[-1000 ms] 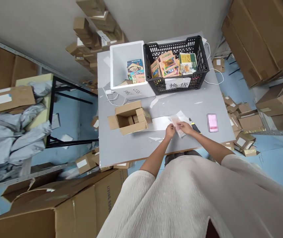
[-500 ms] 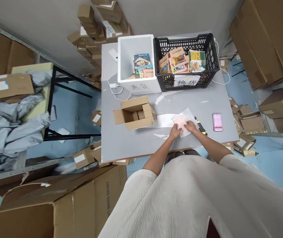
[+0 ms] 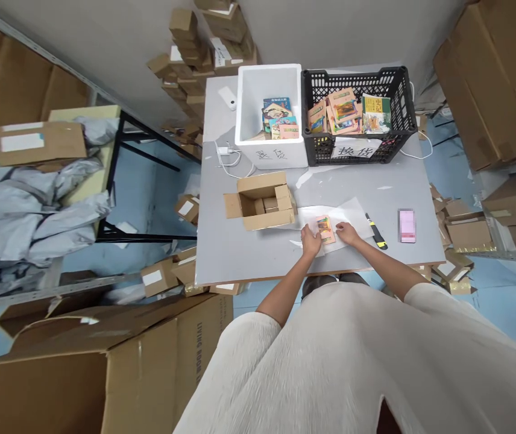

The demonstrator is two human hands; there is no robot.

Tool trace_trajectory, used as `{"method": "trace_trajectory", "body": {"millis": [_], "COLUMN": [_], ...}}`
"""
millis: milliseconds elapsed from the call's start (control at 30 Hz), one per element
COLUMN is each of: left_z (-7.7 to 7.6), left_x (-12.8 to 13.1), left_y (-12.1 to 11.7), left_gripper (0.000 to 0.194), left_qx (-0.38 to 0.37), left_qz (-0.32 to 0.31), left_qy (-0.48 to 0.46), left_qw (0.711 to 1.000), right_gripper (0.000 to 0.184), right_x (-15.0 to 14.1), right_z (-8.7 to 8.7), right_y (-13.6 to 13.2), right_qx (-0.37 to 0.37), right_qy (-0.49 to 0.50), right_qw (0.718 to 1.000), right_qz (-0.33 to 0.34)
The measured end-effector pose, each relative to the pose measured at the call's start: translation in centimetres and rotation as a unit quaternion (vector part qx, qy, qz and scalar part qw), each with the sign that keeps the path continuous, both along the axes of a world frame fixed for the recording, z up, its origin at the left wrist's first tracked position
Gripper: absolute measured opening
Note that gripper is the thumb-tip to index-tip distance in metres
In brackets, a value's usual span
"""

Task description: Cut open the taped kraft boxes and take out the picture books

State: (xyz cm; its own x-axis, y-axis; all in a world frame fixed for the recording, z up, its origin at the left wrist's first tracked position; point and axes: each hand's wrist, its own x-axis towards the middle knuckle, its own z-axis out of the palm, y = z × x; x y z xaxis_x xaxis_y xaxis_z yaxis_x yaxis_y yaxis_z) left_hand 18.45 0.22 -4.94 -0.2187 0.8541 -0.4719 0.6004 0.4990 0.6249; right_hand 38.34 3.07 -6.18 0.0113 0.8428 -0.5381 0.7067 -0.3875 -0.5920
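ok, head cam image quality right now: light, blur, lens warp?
Head view: light looks soft and even, no hard shadows on the table; head view: wide-angle warp, stacked cartons lean at the right edge; head view: phone pixelated, screen unreadable; head view: booklet between the hands too small for its print to be read.

"How's the light?"
"Bright, soft and even over the grey table [image 3: 231,259]."
"Shadows?"
"Gentle ones. The small open box [image 3: 267,222] is dim inside, and the big carton [image 3: 149,374] at near left darkens to deep brown within."
"Sharp?"
"Fairly, but fine print on the book [image 3: 325,228] won't resolve, and the phone [image 3: 407,226] at right is blurred into blocks."
"Edges?"
"Wide-angle stretch: the tall cartons [image 3: 488,84] at far right lean, and the near pale shirt [image 3: 330,361] balloons."
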Motion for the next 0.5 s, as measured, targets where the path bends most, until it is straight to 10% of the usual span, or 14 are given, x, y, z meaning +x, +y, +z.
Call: {"method": "trace_trajectory", "body": {"millis": [300,500], "left_z": [1.1,0.1], "left_x": [0.2,-0.4], "left_y": [-2.5,-1.5], "left_gripper": [0.037,0.051], "left_qx": [0.117,-0.006], "left_qz": [-0.355,-0.261], "left_qy": [0.059,0.126], "left_qw": [0.926,0.957], "right_gripper": [0.028,0.019], "right_x": [-0.6,-2.2], "right_z": [-0.7,-1.3], "right_y": [-0.6,-1.1], "right_qx": [-0.012,-0.035], "right_qy": [-0.103,-0.137], "right_qw": [0.992,0.99], "right_qz": [0.072,0.011]}}
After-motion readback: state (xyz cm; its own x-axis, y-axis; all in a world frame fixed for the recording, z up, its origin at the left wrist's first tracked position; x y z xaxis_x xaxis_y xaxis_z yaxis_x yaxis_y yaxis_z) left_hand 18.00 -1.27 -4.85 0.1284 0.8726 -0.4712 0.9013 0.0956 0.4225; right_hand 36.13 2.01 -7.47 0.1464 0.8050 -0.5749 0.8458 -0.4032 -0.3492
